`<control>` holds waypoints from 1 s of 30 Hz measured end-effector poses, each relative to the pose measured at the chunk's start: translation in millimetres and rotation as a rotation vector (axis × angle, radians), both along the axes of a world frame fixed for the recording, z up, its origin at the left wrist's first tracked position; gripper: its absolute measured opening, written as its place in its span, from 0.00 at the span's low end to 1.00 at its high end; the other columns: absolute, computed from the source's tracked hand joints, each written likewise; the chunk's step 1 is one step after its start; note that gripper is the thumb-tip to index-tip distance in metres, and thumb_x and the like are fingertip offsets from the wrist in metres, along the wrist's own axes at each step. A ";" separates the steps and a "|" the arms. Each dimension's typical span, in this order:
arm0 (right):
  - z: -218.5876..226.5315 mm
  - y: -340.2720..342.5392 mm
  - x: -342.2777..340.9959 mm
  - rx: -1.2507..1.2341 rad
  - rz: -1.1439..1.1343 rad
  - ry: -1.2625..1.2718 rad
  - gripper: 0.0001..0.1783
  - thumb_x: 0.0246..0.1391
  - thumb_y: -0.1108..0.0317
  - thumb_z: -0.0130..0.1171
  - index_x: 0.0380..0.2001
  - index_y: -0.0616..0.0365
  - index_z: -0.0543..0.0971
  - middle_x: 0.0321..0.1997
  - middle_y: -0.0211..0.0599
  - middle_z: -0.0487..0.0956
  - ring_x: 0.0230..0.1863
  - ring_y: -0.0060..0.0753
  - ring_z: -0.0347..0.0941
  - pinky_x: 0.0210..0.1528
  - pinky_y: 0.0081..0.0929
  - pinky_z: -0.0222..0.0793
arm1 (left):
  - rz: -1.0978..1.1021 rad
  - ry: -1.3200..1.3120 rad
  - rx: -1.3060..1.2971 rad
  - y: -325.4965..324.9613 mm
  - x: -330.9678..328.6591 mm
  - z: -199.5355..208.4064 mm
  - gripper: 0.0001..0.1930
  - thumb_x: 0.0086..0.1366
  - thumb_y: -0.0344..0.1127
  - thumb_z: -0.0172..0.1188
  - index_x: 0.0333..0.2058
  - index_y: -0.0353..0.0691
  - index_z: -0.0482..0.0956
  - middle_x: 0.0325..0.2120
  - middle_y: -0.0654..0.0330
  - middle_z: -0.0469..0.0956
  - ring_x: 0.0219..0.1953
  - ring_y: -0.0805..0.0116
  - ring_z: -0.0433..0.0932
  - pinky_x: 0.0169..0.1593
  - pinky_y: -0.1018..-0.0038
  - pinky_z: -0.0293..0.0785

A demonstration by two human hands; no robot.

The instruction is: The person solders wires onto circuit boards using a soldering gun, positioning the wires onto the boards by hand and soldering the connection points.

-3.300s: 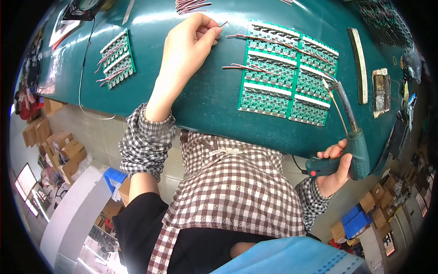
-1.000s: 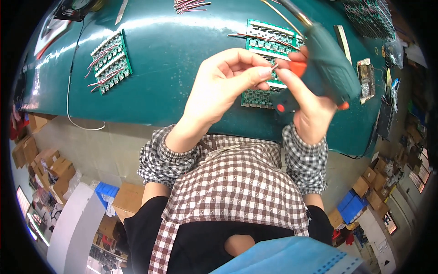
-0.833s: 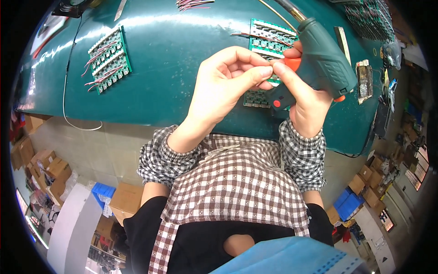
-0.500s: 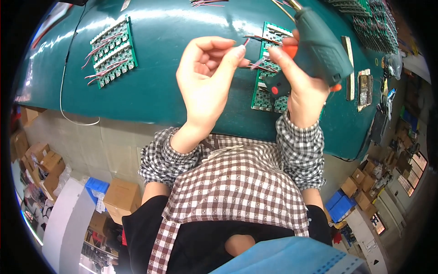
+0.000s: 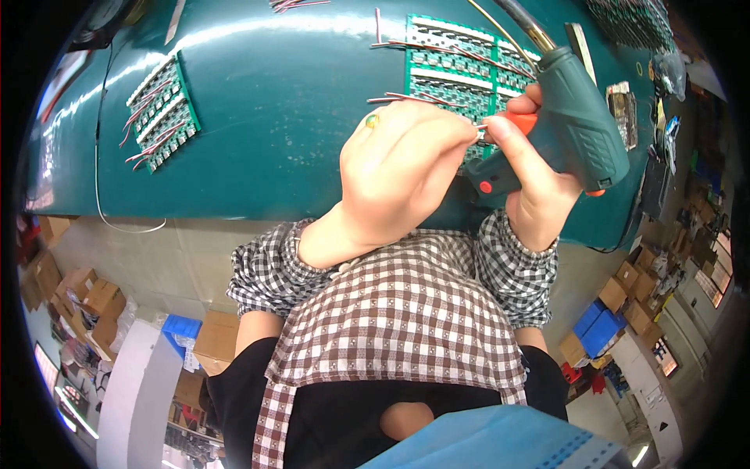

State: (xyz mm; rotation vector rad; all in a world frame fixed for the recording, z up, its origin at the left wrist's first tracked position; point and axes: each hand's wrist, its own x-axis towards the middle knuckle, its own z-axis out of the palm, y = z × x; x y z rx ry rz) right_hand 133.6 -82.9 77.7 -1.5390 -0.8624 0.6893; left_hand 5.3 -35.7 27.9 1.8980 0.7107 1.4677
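Note:
My right hand (image 5: 539,168) is wrapped round a dark green soldering gun (image 5: 582,125) with an orange trigger, its metal barrel tilted up to the far left. The right thumb and index finger reach left past the tool. Against the right thumb tip, my left hand (image 5: 406,168) is closed in a pinch, back of the hand up, on what looks like a thin wire (image 5: 481,127), mostly hidden. Beneath and behind both hands lies a green circuit board panel (image 5: 449,59) with rows of white connectors and red and black wires across it. The left hand covers part of its near side.
A second wired board panel (image 5: 164,113) lies at the left. A loose red wire (image 5: 378,26) and a wire bundle (image 5: 301,4) lie at the back. Stacked boards (image 5: 633,23) stand far right, near a block-like piece (image 5: 621,113). A pale cable (image 5: 98,172) hangs over the left edge.
My left hand has moved right and turned its back upward, its fingertips now meeting the right thumb. The view has shifted, showing more of the board panel. The soldering gun stays in my right hand.

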 end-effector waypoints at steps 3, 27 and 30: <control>-5.6 -13.0 11.8 -0.023 -0.057 0.040 0.23 0.38 0.80 0.66 0.42 0.64 0.73 0.36 0.36 0.76 0.36 0.24 0.73 0.38 0.22 0.71 | -0.171 0.045 -0.284 -0.9 8.2 10.5 0.09 0.48 0.20 0.64 0.29 0.34 0.76 0.26 0.60 0.77 0.27 0.70 0.75 0.33 0.79 0.72; -24.1 -126.3 79.1 -0.058 -0.100 0.569 0.24 0.60 0.54 0.45 0.48 0.65 0.64 0.41 0.39 0.72 0.42 0.41 0.74 0.39 0.33 0.76 | -0.215 0.708 -0.440 33.0 30.5 -3.0 0.05 0.49 0.32 0.56 0.22 0.38 0.75 0.21 0.55 0.74 0.25 0.58 0.75 0.31 0.66 0.71; -22.4 -129.6 75.9 -0.102 -0.118 0.596 0.24 0.59 0.54 0.45 0.48 0.65 0.65 0.40 0.39 0.72 0.42 0.40 0.74 0.39 0.34 0.76 | -0.182 0.759 -0.412 35.0 30.8 -9.3 0.04 0.49 0.32 0.55 0.21 0.38 0.74 0.21 0.56 0.73 0.24 0.58 0.75 0.31 0.66 0.71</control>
